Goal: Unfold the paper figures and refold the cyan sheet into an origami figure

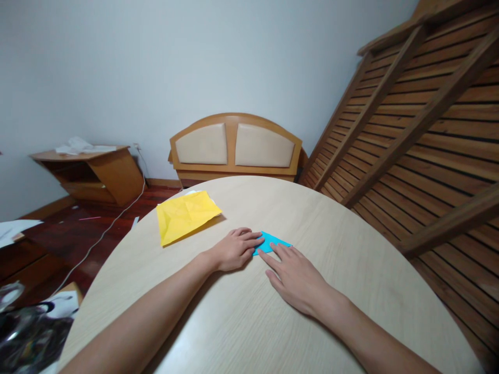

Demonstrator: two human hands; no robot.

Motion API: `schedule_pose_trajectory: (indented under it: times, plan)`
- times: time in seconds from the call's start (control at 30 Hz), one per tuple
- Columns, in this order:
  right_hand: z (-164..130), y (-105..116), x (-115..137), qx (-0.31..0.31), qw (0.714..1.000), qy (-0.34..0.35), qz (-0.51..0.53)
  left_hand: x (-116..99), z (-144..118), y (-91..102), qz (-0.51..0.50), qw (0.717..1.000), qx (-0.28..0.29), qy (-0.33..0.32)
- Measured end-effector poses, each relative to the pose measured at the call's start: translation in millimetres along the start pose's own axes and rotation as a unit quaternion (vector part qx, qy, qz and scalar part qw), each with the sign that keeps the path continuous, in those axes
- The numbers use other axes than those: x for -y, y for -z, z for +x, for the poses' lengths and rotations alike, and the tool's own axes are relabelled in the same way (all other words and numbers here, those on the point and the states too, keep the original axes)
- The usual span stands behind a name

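A small piece of folded blue paper (pixel 267 242) lies flat on the round wooden table (pixel 249 322). My left hand (pixel 236 248) rests on its left end, fingers stretched over the paper and pressing it down. From the right, my right hand (pixel 293 270) touches the paper's near and right edges with spread fingertips, its thumb apart on the tabletop. Part of the paper is hidden beneath the fingers of both hands. Farther left on the table is a creased yellow sheet (pixel 187 214), with some white paper showing under its far edge.
A bed headboard (pixel 234 145) stands behind the table against the wall. Slatted wooden boards (pixel 421 140) lean along the right side. At the left are a low wooden cabinet (pixel 89 174) with white papers on top, a white cable (pixel 105 234) and clutter on the floor.
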State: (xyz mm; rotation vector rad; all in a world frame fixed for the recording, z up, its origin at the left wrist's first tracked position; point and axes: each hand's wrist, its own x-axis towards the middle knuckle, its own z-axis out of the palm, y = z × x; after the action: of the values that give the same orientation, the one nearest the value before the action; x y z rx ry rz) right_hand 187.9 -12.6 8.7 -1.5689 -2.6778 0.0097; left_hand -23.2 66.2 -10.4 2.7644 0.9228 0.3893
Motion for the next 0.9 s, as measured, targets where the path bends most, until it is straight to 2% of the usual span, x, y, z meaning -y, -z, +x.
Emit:
schedule_pose_trajectory:
  times: [0.23, 0.47, 0.9]
  plan:
    - [1.7, 3.4, 0.7, -0.010, 1.000, 0.008, 0.015, 4.9, 2.2, 0.8, -0.016, 1.000, -0.007, -0.008]
    - [1.9, 6.3, -1.3, -0.033, 0.996, 0.070, 0.033, 6.4, 2.1, -2.2, -0.005, 1.000, -0.017, -0.014]
    - [1.1, 12.1, -0.4, -0.017, 0.996, 0.079, 0.041, 8.1, 0.9, 1.8, -0.009, 1.000, 0.008, -0.024]
